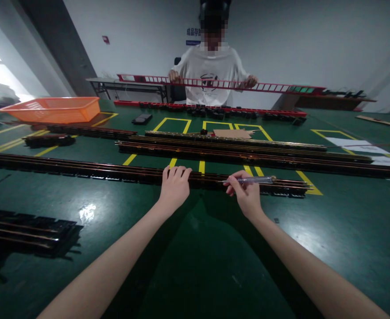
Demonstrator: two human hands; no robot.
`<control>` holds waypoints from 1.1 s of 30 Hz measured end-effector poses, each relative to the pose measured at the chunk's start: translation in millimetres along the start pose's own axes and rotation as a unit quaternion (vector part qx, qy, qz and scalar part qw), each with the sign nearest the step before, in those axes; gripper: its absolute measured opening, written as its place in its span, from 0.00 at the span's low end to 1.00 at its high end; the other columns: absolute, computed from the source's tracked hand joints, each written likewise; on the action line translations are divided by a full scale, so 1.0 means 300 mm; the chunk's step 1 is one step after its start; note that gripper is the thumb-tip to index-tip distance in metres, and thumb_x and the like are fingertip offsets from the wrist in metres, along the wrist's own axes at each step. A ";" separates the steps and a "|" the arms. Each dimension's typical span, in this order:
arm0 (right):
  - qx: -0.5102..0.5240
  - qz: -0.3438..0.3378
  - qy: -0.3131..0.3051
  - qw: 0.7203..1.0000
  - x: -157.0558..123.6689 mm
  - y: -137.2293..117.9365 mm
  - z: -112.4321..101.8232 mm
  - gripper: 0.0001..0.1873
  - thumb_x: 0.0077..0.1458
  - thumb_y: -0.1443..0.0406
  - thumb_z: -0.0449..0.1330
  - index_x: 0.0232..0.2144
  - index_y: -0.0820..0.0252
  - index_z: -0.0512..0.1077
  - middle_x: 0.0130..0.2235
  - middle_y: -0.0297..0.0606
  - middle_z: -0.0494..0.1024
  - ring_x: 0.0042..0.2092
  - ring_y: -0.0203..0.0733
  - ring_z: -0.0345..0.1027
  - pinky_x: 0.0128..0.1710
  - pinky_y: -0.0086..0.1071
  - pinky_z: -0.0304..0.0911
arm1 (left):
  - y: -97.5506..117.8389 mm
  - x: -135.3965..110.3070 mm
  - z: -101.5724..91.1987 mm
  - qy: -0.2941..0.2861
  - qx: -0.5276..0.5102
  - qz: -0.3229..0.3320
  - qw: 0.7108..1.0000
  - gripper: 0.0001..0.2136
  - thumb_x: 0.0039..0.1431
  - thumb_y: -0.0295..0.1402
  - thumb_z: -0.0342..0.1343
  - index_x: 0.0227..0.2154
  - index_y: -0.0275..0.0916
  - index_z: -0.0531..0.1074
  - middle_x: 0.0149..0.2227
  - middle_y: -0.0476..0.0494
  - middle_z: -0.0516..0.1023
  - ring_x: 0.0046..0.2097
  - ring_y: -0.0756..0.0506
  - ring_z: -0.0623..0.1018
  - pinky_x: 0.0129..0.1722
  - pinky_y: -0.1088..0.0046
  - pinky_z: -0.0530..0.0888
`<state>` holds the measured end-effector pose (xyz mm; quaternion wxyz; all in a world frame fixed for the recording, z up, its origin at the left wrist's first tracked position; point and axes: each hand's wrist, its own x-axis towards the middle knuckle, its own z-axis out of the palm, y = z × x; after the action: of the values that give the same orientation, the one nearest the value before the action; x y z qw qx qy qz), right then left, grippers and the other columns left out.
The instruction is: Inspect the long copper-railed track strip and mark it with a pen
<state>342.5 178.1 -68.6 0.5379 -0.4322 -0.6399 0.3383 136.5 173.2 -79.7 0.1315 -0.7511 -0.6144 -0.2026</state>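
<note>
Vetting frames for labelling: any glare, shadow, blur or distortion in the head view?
Head view: white glare left and right on the glossy green tabletop; head view: dark shadow between the bare left forearm and bare right forearm; head view: small print on the blue wall sign too soft to read; head view: tall dark grey door slants, probably lens distortion.

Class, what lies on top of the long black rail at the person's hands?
Thin copper-coloured rods run along the long black rail. The left hand, and the right hand holding a slim clear-handled tool, hide whatever lies beneath them.
</note>
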 end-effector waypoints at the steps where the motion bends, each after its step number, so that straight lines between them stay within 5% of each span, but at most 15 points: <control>1: 0.000 0.000 0.001 1.000 0.000 0.000 0.000 0.09 0.54 0.60 0.58 0.27 0.59 0.66 0.25 0.35 0.75 0.22 0.33 0.67 0.20 0.27 0.63 | 0.000 0.000 0.000 0.000 -0.001 -0.001 1.000 0.18 0.59 0.24 0.42 0.48 0.36 0.70 0.48 0.38 0.74 0.52 0.39 0.71 0.58 0.51 0.60; 33: 0.025 0.002 -0.024 0.999 0.002 0.013 -0.001 0.08 0.54 0.60 0.58 0.28 0.59 0.66 0.26 0.34 0.75 0.23 0.31 0.67 0.19 0.25 0.62 | 0.000 -0.002 -0.003 -0.003 -0.009 -0.002 1.000 0.19 0.58 0.22 0.42 0.50 0.35 0.69 0.49 0.38 0.74 0.53 0.38 0.70 0.59 0.52 0.59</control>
<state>343.5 180.2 -71.9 0.5325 -0.4111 -0.6432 0.3657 136.2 172.5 -79.2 0.1225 -0.7519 -0.6140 -0.2064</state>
